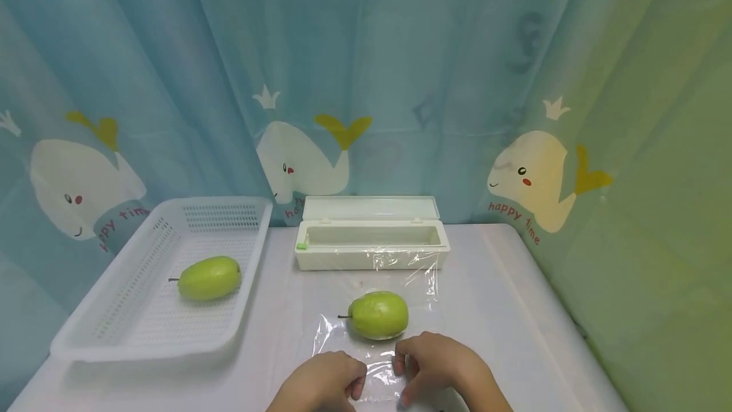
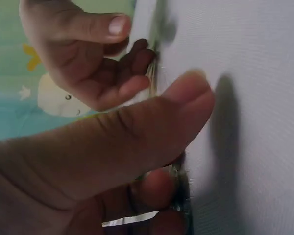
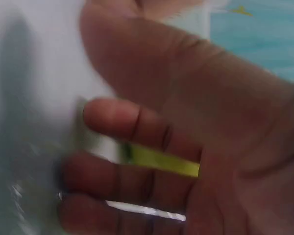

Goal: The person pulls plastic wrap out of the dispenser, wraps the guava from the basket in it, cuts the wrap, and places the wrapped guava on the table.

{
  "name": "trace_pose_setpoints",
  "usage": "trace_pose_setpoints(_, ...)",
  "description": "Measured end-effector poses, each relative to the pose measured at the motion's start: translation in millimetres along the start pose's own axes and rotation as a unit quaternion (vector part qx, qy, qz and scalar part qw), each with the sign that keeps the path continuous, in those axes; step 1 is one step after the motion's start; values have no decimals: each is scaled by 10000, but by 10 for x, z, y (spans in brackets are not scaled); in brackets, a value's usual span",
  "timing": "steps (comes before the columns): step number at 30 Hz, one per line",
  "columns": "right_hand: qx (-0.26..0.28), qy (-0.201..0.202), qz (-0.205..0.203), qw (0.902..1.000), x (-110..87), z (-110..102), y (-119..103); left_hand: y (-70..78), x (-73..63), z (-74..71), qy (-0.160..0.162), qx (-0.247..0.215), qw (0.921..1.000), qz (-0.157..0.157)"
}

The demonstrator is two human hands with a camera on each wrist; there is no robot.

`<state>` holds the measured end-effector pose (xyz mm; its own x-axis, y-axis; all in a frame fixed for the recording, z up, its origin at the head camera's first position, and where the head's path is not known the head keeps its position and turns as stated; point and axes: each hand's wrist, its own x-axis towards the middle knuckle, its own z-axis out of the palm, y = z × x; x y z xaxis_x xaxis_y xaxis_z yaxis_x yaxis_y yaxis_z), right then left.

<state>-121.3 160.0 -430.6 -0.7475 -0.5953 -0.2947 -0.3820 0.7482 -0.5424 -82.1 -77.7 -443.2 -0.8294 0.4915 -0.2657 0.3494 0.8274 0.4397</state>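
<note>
A green pear lies on its side on a sheet of clear cling film, its stem to the left. From the white cling film box, whose lid is up, the film runs toward me. My left hand is at the film's near left, fingers bent downward; in the left wrist view its thumb stands apart from the fingers. Just below the pear is my right hand, fingers loosely bent, thumb apart in the right wrist view. Neither hand visibly grips anything; fingertip contact with the film is unclear.
A white plastic basket stands at the left with a second green pear in it. Behind the white table hangs a blue and green curtain with whale prints. A small green piece sits at the box's left end.
</note>
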Motion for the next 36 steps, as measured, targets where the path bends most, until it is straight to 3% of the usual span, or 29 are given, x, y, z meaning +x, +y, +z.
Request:
trace_pose_setpoints(7,-918,248,143,9954,78,179,-84,-4,27,42,173,518,9984,139)
trace_pose_setpoints(12,-1183,185,266,9925,53,171,-102,-4,40,14,109,308,9994,105)
trace_pose_setpoints(21,-935,-48,-65,9956,39,108,-69,-61,30,-81,259,-104,9979,577)
trace_pose_setpoints(26,-780,49,-273,9966,17,94,-52,-83,36,-155,521,-69,9947,888)
trace_pose_setpoints(32,-850,35,-241,9961,28,100,-83,-86,4,-242,914,-69,9899,1082)
trace_pose_setpoints(36,-933,316,-210,9949,28,76,-72,-116,4,-281,1227,-111,9852,1191)
